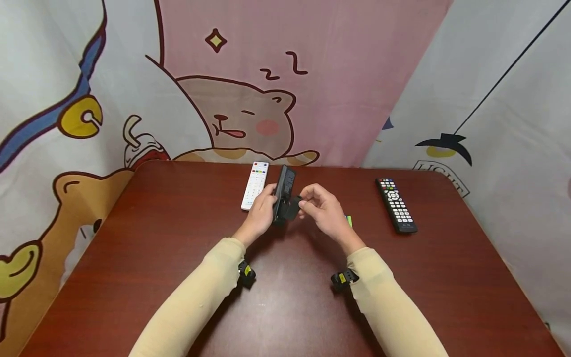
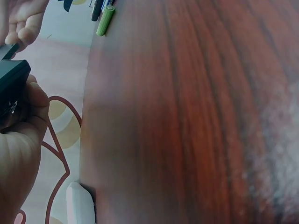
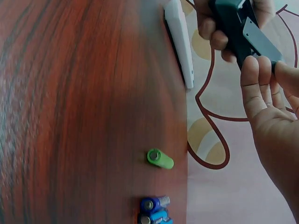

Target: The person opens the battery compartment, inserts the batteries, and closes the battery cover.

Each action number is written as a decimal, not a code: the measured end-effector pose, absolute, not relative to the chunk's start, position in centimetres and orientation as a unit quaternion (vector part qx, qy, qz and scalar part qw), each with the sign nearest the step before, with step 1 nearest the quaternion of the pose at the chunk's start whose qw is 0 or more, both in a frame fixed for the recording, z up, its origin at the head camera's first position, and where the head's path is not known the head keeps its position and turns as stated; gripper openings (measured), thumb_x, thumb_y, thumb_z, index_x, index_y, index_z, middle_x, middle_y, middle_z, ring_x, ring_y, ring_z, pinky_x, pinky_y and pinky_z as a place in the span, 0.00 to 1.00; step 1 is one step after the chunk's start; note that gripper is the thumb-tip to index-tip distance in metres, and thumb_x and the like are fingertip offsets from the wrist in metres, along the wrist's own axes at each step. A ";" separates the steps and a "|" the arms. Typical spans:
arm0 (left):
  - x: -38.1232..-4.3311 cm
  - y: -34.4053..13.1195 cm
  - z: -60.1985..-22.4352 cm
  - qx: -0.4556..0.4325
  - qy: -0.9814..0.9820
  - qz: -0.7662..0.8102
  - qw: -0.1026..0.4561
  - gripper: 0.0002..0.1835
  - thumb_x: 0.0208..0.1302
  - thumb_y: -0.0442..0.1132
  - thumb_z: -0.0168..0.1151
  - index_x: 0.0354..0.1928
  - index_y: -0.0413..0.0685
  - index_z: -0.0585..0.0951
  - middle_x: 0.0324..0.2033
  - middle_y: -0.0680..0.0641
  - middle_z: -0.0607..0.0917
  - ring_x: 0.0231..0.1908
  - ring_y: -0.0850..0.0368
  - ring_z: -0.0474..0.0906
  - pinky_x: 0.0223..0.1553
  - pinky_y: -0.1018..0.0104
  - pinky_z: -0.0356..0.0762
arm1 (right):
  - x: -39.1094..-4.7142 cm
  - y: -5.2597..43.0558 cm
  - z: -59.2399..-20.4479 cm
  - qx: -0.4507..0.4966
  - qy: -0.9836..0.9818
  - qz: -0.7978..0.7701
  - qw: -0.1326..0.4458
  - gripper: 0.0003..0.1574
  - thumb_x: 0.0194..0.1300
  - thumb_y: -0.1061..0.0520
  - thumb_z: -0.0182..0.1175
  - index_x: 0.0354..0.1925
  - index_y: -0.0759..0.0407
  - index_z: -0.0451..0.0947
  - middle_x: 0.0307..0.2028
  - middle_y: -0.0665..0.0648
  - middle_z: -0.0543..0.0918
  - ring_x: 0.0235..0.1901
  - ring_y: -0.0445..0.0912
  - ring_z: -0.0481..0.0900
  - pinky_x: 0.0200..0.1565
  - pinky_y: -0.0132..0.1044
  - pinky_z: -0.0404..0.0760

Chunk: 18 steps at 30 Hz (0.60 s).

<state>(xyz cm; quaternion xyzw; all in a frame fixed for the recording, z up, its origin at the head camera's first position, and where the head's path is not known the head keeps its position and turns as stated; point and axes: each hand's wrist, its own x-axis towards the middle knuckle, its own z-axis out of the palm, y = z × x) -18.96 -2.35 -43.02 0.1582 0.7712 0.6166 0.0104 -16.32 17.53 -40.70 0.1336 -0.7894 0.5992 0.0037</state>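
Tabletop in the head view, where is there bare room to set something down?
The tabletop is free at left, between white remote, left sleeve and left edge; also nearer than the black remote, between right sleeve and right edge. Crowded: far middle, around the left hand, right hand, held black device and batteries.

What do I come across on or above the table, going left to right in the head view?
White remote, black device, right hand, black remote.
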 end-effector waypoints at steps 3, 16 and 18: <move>-19.0 -2.5 -43.2 0.160 0.753 0.638 0.024 0.25 0.72 0.31 0.35 0.65 0.36 0.73 0.45 0.30 0.85 0.43 0.40 0.83 0.43 0.60 0.80 | -16.4 18.0 -40.6 0.128 -0.793 0.595 -0.003 0.08 0.73 0.68 0.58 0.49 0.65 0.74 0.38 0.62 0.79 0.34 0.55 0.86 0.43 0.60 0.85; -19.0 -3.1 -43.0 0.147 0.726 0.670 0.050 0.26 0.72 0.31 0.33 0.67 0.35 0.71 0.42 0.28 0.84 0.30 0.49 0.82 0.33 0.61 0.83 | -17.1 19.1 -40.3 0.139 -0.831 0.538 -0.015 0.07 0.73 0.68 0.59 0.48 0.66 0.75 0.39 0.66 0.80 0.34 0.56 0.84 0.42 0.60 0.85; -19.1 -3.2 -43.0 0.148 0.729 0.667 0.048 0.26 0.72 0.31 0.33 0.67 0.35 0.71 0.43 0.28 0.85 0.30 0.49 0.83 0.33 0.61 0.83 | -17.3 19.2 -40.4 0.140 -0.837 0.529 -0.018 0.07 0.73 0.68 0.59 0.48 0.66 0.75 0.39 0.66 0.80 0.34 0.56 0.84 0.41 0.60 0.85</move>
